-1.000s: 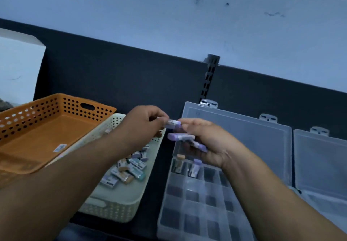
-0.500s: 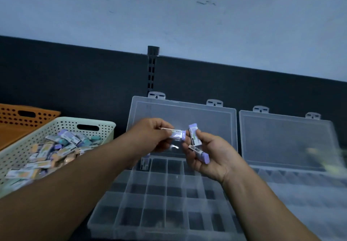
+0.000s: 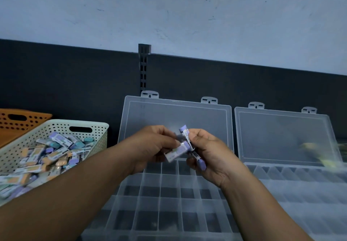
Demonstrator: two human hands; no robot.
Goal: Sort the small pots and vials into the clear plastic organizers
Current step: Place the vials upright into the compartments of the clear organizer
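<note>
Both your forearms come in from the bottom corners, bare, and meet mid-frame. Your left hand point(image 3: 154, 146) sits knuckles up, fingers curled, thumb and fingertips pinching one end of a purple-capped vial point(image 3: 175, 153). Your right hand point(image 3: 212, 160) faces it, palm turned inward, fingers folded round two more vials point(image 3: 185, 135): one pokes up past the index finger, the other angles down across the palm. The hands are nearly touching, and the left fingertips are slightly blurred.

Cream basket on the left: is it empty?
No, the cream perforated basket holds a heap of small labelled vials with purple, orange and teal caps.
</note>
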